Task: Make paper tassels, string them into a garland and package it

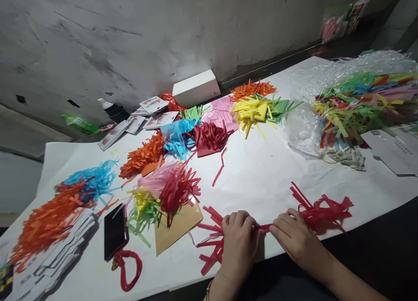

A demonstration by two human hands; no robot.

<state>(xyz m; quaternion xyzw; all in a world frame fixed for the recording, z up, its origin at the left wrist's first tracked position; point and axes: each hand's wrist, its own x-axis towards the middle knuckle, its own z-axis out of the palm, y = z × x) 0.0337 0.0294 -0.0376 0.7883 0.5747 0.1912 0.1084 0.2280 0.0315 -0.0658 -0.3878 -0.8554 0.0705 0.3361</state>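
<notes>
Right now I have both hands at the near edge of the bench point(261, 175), working one red fringed tissue strip point(321, 212). My left hand point(240, 242) has its fingers curled shut, pinching the twisted middle, and my right hand point(295, 238) pinches the same twist just beside it, with fringe fanning out on either side. As I judge it, the thin paper could tear at the twist if I pull the hands apart, and the loose left fringe hangs close enough to the bench edge to slip off. A tan card point(176, 225) and a mixed tassel bunch point(156, 196) lie near my left hand, a phone point(115, 231) and red cord point(127, 270) further left; nothing blocks the strip.
</notes>
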